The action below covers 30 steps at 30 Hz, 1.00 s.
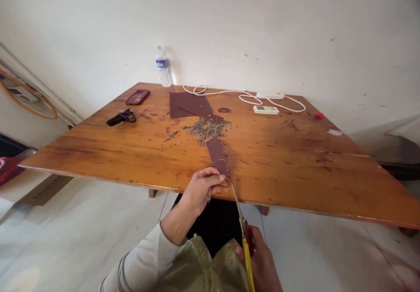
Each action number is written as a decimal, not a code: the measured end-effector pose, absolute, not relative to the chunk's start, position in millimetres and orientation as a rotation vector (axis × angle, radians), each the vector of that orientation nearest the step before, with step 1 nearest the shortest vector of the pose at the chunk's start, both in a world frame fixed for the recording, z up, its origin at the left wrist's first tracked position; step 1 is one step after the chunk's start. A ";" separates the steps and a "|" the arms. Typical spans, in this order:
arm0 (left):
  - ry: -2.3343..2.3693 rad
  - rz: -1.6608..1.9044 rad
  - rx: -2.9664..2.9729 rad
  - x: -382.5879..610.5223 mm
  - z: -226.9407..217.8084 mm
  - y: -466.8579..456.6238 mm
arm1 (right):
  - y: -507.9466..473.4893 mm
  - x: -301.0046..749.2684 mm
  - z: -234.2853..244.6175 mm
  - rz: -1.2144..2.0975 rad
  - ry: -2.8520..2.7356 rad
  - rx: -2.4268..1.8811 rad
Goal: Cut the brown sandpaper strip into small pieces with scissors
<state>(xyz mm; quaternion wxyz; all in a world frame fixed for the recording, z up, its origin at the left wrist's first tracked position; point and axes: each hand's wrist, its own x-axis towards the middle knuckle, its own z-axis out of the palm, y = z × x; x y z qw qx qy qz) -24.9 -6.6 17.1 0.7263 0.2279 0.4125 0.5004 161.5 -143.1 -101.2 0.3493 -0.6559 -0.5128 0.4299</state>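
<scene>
My left hand (pixel 205 188) is over the table's near edge, thumb and fingers pinched at the near end of a narrow maroon paper piece (pixel 216 153). A pale curved line runs across that piece, and its side edge is uneven. What lies under my fingertips is partly hidden. My right hand (pixel 260 257) grips scissors (pixel 242 224) with one yellow and one dark red handle, low in front of the table. Their blades point up toward my left fingertips, with the tip just to the right of them. Beyond the paper piece is a pile of small brownish clippings (pixel 210 129).
Larger maroon sheets (pixel 188 104) lie behind the clippings. A water bottle (pixel 162 67) stands by the wall. A maroon phone (pixel 138 97) and a black object (pixel 120 117) are at left. A white cable (pixel 226 92) and a white remote (pixel 265 109) lie at the back right.
</scene>
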 end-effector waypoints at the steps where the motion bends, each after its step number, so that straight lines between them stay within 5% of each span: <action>1: 0.902 1.105 0.498 -25.3 16.5 -6.3 | -139.9 162.7 -96.6 1.112 -1.288 -1.703; 15: 0.878 1.162 0.459 -20.3 15.9 8.5 | -134.2 137.5 -97.2 1.607 -1.154 -1.136; 30: 0.945 1.143 0.532 -15.9 17.3 6.5 | -112.6 115.0 -73.8 1.471 -1.084 -1.257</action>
